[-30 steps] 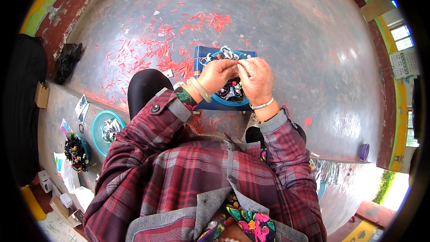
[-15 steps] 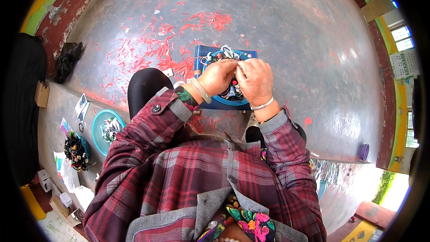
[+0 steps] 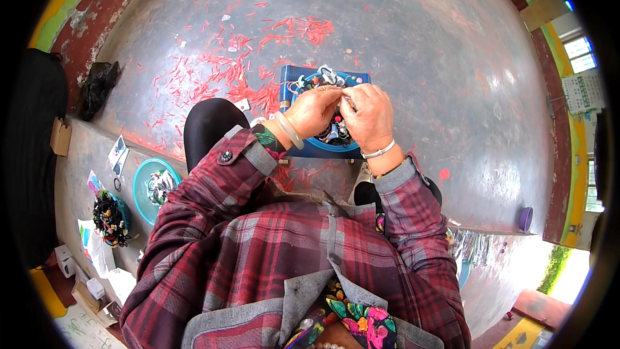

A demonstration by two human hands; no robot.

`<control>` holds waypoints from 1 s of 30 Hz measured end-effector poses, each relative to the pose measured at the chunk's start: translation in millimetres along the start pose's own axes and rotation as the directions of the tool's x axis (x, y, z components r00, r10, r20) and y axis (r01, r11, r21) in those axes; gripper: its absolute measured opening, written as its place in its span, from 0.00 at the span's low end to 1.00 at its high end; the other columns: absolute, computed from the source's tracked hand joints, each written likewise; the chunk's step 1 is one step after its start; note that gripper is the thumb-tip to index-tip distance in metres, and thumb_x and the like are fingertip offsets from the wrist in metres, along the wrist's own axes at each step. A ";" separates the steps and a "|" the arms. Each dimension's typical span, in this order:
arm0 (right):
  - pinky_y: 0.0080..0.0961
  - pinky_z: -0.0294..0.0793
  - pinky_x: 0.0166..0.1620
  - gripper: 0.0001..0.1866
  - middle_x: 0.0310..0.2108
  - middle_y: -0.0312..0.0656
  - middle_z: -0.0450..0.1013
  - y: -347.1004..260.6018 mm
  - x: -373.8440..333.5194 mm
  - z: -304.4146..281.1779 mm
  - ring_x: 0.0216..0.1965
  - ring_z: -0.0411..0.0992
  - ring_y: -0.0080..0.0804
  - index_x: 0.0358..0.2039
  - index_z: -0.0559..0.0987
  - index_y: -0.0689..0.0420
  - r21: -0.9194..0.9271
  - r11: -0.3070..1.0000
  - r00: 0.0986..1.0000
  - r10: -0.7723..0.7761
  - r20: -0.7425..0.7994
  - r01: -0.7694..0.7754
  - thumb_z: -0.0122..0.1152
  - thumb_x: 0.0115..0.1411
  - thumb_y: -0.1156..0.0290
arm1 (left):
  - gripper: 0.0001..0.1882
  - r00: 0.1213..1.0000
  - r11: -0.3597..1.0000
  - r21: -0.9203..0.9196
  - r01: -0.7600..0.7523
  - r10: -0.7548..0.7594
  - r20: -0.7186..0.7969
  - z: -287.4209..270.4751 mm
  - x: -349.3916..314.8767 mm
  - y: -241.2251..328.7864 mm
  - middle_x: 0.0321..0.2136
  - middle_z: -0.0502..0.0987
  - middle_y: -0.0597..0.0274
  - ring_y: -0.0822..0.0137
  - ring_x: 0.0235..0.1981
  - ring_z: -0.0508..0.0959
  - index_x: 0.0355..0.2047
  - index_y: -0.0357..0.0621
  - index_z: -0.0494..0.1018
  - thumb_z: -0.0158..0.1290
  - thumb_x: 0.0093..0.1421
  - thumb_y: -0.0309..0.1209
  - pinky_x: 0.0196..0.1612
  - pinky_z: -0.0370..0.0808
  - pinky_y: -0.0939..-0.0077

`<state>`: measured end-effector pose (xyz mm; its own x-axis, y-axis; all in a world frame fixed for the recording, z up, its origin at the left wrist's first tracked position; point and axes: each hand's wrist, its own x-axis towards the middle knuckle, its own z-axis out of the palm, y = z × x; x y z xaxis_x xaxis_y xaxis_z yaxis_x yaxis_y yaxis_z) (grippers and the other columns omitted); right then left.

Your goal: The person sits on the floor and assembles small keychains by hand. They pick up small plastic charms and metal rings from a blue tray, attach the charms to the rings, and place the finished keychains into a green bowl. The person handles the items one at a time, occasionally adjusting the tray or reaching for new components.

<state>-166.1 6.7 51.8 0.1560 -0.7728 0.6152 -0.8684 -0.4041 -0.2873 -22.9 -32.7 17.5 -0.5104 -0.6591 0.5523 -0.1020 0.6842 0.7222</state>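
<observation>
My left hand [image 3: 312, 114] and my right hand [image 3: 371, 117] meet fingertip to fingertip, both closed in a pinch. Whatever sits between the fingertips is too small and too covered to name. Just below them, a round blue basin [image 3: 330, 148] holds a heap of small black, white and coloured pieces [image 3: 335, 133] that look like hair ties. My hands hide the middle of the heap. Under the basin stands a blue low table or box [image 3: 289, 76] between my knees. I have a pale bangle on the left wrist and a thin band on the right.
Red strips [image 3: 245, 81] lie scattered over the grey floor, mostly left and ahead. On my left are a turquoise basin [image 3: 138, 189] with pale pieces, a heap of dark hair ties [image 3: 110, 221] and a black bag [image 3: 100, 90]. A purple cup [image 3: 526, 219] stands far right.
My right fingers have shifted very slightly at the pinch. Both hands stay together over the basin, and nothing else has visibly moved.
</observation>
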 end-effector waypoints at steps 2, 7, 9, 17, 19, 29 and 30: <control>0.32 0.66 0.31 0.04 0.23 0.36 0.69 0.3 -0.3 -0.5 0.28 0.68 0.36 0.23 0.74 0.54 -0.012 1.000 1.000 -0.002 0.014 0.002 0.58 0.45 0.72 | 0.07 1.000 1.000 0.007 -0.009 0.009 0.003 -0.2 -0.4 -0.8 0.32 0.73 0.45 0.47 0.35 0.73 0.33 0.32 0.69 0.45 0.53 0.20 0.38 0.70 0.64; 0.33 0.66 0.32 0.03 0.23 0.36 0.69 3.2 -1.0 0.9 0.28 0.68 0.36 0.23 0.74 0.54 0.013 1.000 0.999 0.006 0.034 -0.006 0.58 0.46 0.72 | 0.07 1.000 0.999 0.026 -0.022 0.022 0.023 0.1 -2.1 -4.3 0.32 0.73 0.44 0.47 0.36 0.73 0.33 0.32 0.69 0.45 0.53 0.20 0.38 0.71 0.64; 0.33 0.66 0.32 0.03 0.23 0.37 0.69 3.6 -0.7 0.5 0.28 0.68 0.36 0.23 0.74 0.54 0.048 0.998 0.999 0.027 0.041 -0.029 0.58 0.46 0.72 | 0.07 1.000 0.999 0.025 -0.026 0.025 0.017 0.8 -2.4 -4.6 0.32 0.73 0.44 0.47 0.36 0.73 0.33 0.32 0.69 0.45 0.53 0.20 0.38 0.71 0.64; 0.33 0.66 0.32 0.03 0.23 0.37 0.70 3.2 -1.0 -1.2 0.28 0.69 0.37 0.22 0.75 0.54 0.021 0.998 0.995 0.059 0.083 -0.060 0.58 0.46 0.71 | 0.07 0.999 0.999 0.030 -0.035 0.035 0.015 1.0 -1.9 -2.8 0.32 0.73 0.44 0.47 0.36 0.73 0.33 0.32 0.69 0.45 0.53 0.20 0.39 0.71 0.63; 0.32 0.66 0.32 0.03 0.24 0.37 0.70 4.2 -1.6 -0.4 0.29 0.69 0.37 0.23 0.75 0.54 0.004 0.998 0.994 0.063 0.093 -0.063 0.58 0.46 0.70 | 0.08 0.999 0.999 0.044 -0.019 0.018 0.038 1.0 -3.0 -3.7 0.32 0.73 0.44 0.47 0.36 0.73 0.34 0.32 0.69 0.44 0.53 0.20 0.38 0.71 0.63; 0.33 0.65 0.32 0.08 0.24 0.37 0.71 2.2 -1.3 2.0 0.28 0.69 0.37 0.28 0.73 0.54 0.040 0.995 0.995 0.091 0.039 -0.093 0.59 0.46 0.69 | 0.12 0.984 0.985 -0.016 0.173 -0.172 0.055 -2.4 -0.1 2.9 0.32 0.75 0.45 0.53 0.32 0.75 0.40 0.34 0.71 0.45 0.55 0.21 0.35 0.71 0.69; 0.32 0.65 0.32 0.08 0.24 0.37 0.71 1.7 -1.4 1.6 0.28 0.69 0.37 0.28 0.73 0.54 0.024 0.996 0.994 0.088 0.058 -0.090 0.59 0.46 0.69 | 0.12 0.988 0.989 -0.016 0.148 -0.147 0.048 -1.7 -0.3 2.4 0.32 0.74 0.45 0.52 0.32 0.75 0.40 0.34 0.71 0.45 0.55 0.21 0.35 0.71 0.69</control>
<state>-167.0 6.3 49.3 0.1054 -0.8323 0.5442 -0.8672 -0.3447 -0.3593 -21.5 -31.4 19.8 -0.5304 -0.7368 0.4193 -0.1626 0.5739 0.8026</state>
